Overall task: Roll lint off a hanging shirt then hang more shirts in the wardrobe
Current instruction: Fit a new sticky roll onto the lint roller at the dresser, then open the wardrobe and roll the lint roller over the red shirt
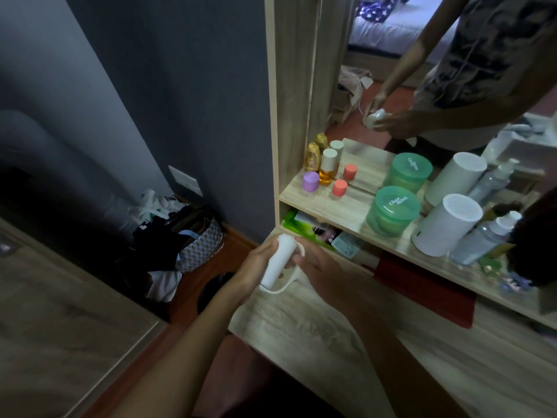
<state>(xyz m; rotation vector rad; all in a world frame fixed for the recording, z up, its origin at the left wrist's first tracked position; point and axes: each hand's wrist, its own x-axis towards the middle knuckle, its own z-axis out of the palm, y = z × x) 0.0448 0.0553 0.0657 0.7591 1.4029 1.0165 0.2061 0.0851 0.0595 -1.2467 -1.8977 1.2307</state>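
A white lint roller [278, 259] is held over the left end of a wooden dressing table [376, 357]. My left hand [256, 268] grips its white cylinder from the left. My right hand [316, 267] is at its right side with fingers curled round the curved white handle. The mirror [407, 86] above the shelf reflects both hands on the roller. No shirt or wardrobe interior is in view.
The shelf [337, 206] carries small bottles, two coloured caps, a green jar [391, 211], a white cylinder [446, 224] and clear bottles. A basket of bags [193, 236] stands on the floor by the grey wall. A wooden door panel [60, 327] lies at lower left.
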